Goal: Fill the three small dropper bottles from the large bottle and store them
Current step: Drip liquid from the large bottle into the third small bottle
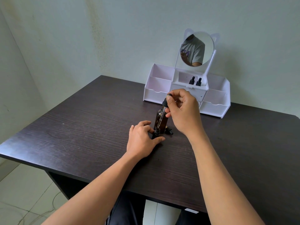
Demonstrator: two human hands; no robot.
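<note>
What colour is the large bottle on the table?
The large bottle is dark amber brown, seen in the head view.

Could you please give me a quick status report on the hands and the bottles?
Left hand steadying small bottle on table. Right hand holding dropper, tip at its mouth. Two capped bottles in organizer. Nothing blocking.

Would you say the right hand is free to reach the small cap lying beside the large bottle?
Probably not yet: the right hand is holding the dropper, though the cap lies uncovered just below it.
</note>
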